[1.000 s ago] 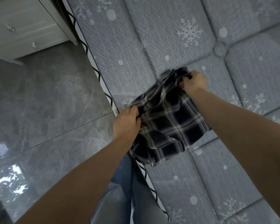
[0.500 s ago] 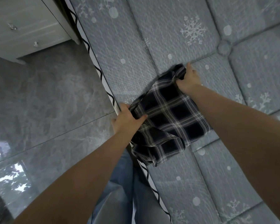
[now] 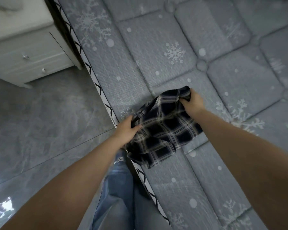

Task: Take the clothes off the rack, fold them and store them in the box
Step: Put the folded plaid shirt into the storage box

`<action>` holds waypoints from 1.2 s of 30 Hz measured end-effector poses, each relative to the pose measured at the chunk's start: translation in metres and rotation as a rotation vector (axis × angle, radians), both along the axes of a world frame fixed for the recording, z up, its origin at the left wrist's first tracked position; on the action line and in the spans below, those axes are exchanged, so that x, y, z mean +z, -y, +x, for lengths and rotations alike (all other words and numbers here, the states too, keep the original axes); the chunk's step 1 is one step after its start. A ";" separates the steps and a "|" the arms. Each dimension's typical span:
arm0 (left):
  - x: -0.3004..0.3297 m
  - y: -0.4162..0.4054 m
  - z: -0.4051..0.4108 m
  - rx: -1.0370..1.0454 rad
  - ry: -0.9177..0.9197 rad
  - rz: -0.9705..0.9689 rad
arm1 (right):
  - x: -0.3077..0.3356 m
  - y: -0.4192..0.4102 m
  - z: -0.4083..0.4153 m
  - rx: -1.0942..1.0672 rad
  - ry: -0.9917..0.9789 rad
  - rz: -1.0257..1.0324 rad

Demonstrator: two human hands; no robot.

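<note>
a home bedroom: quilted snowflake mattress [image 3: 156, 52], white drawer nightstand [image 3: 27, 60], glossy grey tile floor [image 3: 40, 122]

Both bare forearms reach forward — left hand [image 3: 125, 130] and right hand [image 3: 192, 103] each curled, pinching cloth.

A grey quilted mattress [image 3: 156, 52] printed with snowflakes fills the right. A white drawer cabinet [image 3: 23, 52] stands beside it on glossy grey marble-look floor tiles [image 3: 40, 122].
</note>
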State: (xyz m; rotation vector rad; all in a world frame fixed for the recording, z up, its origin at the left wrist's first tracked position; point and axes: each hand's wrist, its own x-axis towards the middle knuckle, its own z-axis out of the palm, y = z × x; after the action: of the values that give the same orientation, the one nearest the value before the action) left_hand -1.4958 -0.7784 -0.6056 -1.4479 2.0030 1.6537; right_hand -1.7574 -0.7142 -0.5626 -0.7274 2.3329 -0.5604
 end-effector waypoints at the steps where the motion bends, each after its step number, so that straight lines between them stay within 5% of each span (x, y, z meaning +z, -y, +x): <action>1: 0.011 -0.001 0.000 -0.017 -0.011 -0.029 | 0.012 -0.011 0.000 -0.021 0.012 -0.036; 12: 0.191 -0.012 -0.021 -0.149 -0.043 -0.539 | 0.175 -0.118 0.012 -0.395 0.310 -0.422; 21: 0.345 -0.008 -0.043 -0.462 -0.103 -0.716 | 0.280 -0.175 0.008 -0.554 0.468 -0.627; 36: 0.432 -0.033 -0.156 -0.866 -0.385 -0.690 | 0.379 -0.263 0.011 -0.814 0.056 -0.832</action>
State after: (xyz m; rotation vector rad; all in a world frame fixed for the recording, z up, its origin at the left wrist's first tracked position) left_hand -1.6521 -0.7450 -0.1740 -0.1755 2.9639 0.9234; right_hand -1.7465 -0.4513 -0.1838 -0.0219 2.2328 -1.9333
